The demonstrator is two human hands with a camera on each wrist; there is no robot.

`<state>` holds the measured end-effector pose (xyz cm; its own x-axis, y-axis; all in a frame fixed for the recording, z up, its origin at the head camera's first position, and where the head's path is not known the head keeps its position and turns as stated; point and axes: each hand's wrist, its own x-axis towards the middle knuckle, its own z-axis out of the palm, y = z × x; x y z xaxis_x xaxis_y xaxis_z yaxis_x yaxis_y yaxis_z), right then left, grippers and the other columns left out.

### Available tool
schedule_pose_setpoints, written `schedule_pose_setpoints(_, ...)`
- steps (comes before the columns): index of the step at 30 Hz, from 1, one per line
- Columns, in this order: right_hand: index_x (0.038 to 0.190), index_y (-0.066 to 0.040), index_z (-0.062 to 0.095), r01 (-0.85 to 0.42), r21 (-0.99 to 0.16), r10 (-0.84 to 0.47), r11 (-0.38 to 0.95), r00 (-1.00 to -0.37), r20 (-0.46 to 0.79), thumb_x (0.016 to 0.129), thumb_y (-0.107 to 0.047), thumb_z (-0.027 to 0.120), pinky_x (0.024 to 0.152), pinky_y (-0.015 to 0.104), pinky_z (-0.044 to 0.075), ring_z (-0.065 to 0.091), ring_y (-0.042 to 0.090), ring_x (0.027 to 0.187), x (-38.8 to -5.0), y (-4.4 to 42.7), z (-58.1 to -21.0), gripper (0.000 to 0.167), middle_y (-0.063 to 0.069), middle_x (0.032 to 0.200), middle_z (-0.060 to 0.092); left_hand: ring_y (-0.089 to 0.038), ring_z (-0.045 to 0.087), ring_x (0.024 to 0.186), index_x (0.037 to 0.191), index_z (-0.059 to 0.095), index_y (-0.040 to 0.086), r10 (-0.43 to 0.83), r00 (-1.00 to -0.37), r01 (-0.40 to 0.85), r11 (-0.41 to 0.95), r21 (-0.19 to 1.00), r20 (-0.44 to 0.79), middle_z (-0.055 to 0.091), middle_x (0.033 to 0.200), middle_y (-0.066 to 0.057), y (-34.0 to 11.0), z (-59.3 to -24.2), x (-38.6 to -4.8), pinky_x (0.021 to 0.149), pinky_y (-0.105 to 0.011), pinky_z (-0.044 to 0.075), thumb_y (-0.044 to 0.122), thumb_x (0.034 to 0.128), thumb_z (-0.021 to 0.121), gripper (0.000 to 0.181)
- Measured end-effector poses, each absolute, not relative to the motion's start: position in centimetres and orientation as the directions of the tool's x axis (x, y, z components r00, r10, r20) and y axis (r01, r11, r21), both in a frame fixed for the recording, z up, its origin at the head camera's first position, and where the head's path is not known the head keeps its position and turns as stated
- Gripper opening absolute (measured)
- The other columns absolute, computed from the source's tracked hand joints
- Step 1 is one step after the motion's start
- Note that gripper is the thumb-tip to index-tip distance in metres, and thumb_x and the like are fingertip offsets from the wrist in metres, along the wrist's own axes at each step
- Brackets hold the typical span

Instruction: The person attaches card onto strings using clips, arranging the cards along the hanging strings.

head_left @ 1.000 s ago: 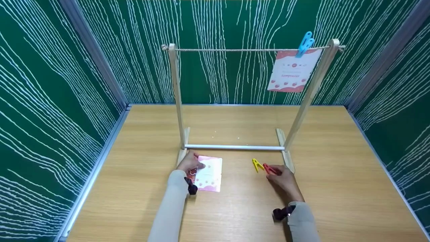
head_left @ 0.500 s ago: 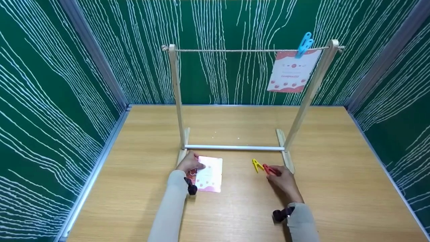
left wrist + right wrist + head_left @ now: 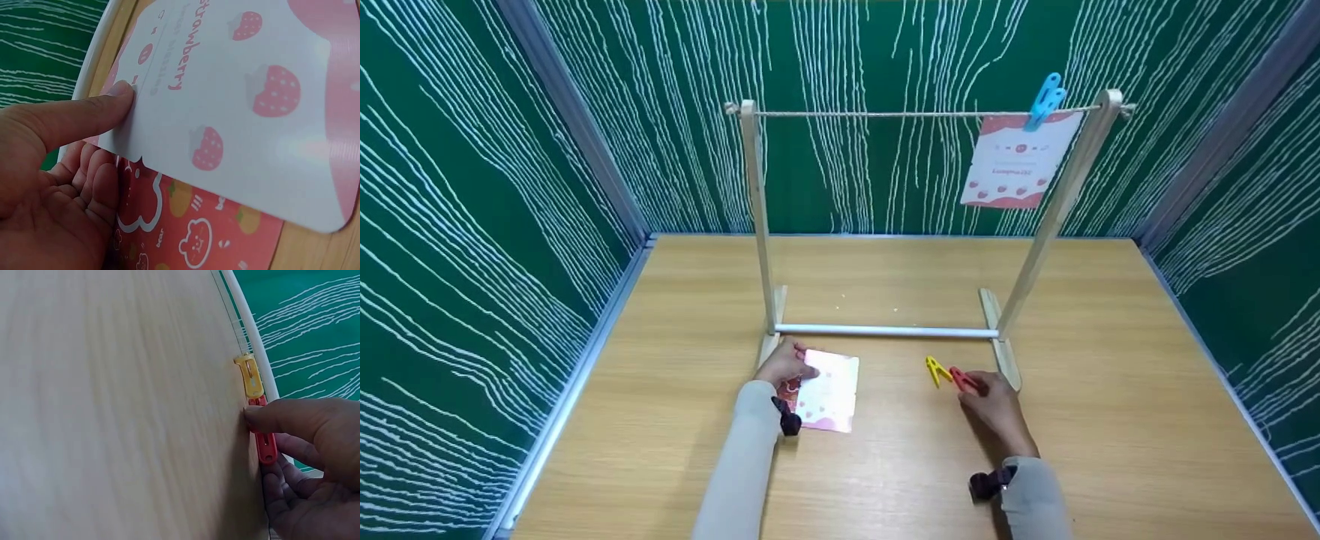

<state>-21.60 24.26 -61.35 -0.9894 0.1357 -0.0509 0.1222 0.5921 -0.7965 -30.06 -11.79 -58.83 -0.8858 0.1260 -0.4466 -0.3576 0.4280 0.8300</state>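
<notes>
At the table [image 3: 885,495], left hand [image 3: 786,364] on a strawberry card [image 3: 831,394], right hand [image 3: 996,409] on a red clothespin [image 3: 962,380]

From the head camera, I see two arms in pale sleeves [image 3: 742,461] reaching forward over the wood. The left hand is at the left edge of the strawberry card, near the left foot of a wooden drying frame [image 3: 1054,225]. Beneath that card, the edge of a red card [image 3: 789,391] shows. Across the table, the right hand pinches the red clothespin, with a yellow clothespin [image 3: 936,370] just to its left. Up on the frame's cord [image 3: 877,114], a blue clothespin [image 3: 1045,103] holds another strawberry-print card [image 3: 1012,165] beside the right post. A white rod [image 3: 885,331] joins the posts low down, and green walls [image 3: 877,172] with wavy white lines stand around.

Through the left wrist camera, the thumb lies flat on the strawberry card and the curled fingers are under its edge, so the hand pinches it. The red card below carries little bear drawings.

On the right wrist view, thumb and fingers pinch the red clothespin; whether it touches the yellow one, I can't tell.
</notes>
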Motion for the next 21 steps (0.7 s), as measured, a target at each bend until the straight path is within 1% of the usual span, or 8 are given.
schedule_pose_setpoints(5,0.119,0.008,0.061,0.137,-0.807,0.151,0.575,-0.987,-0.06,0.085,-0.006,0.066,0.089,0.038,0.043,0.055,0.032,0.104,-21.42,24.08,-61.58,0.037,0.024,0.114,0.059,-0.01,0.037,0.048,0.111,0.044,0.004,0.134,-0.904,-0.31,0.452,0.837,-0.407,0.043,0.076,0.0,-11.81,-58.79,-30.03,0.04,-0.022,0.032,-0.004,0.0761,0.073,0.046)
schedule_pose_setpoints(11,0.125,0.008,0.056,0.167,-0.838,0.172,0.52,-0.981,-0.089,0.089,-0.009,0.063,0.095,0.045,0.044,0.054,0.035,0.11,-21.31,23.94,-61.75,0.04,0.026,0.121,0.055,-0.009,0.035,0.048,0.114,0.046,0.002,0.139,-0.909,-0.294,0.451,0.843,-0.392,0.042,0.077,0.0,-11.68,-58.85,-29.98,0.043,-0.021,0.029,-0.004,0.0765,0.071,0.045)
schedule_pose_setpoints(15,0.128,0.007,0.053,0.183,-0.848,0.18,0.498,-0.978,-0.105,0.092,-0.01,0.06,0.099,0.048,0.043,0.052,0.036,0.113,-21.4,23.93,-61.72,0.041,0.026,0.124,0.052,-0.009,0.033,0.047,0.111,0.047,0.002,0.151,-0.903,-0.305,0.431,0.849,-0.402,0.04,0.073,0.001,-11.71,-58.84,-29.9,0.042,-0.022,0.028,-0.003,0.0788,0.07,0.04)
schedule_pose_setpoints(18,0.128,0.009,0.053,0.153,-0.863,0.181,0.481,-0.981,-0.073,0.092,-0.009,0.059,0.099,0.048,0.044,0.054,0.038,0.114,-21.4,23.93,-61.66,0.041,0.029,0.125,0.054,-0.008,0.034,0.047,0.106,0.048,0.001,0.168,-0.906,-0.293,0.412,0.863,-0.388,0.039,0.071,0.001,-11.75,-58.87,-29.91,0.042,-0.021,0.029,-0.004,0.079,0.069,0.034)
schedule_pose_setpoints(21,0.128,0.01,0.053,0.141,-0.868,0.19,0.476,-0.98,-0.055,0.092,-0.009,0.059,0.099,0.048,0.044,0.055,0.039,0.114,-21.26,23.96,-61.63,0.041,0.03,0.125,0.056,-0.008,0.034,0.047,0.101,0.048,0.001,0.17,-0.91,-0.284,0.411,0.866,-0.379,0.04,0.074,0.001,-11.72,-58.93,-29.93,0.043,-0.021,0.03,-0.004,0.0794,0.069,0.03)
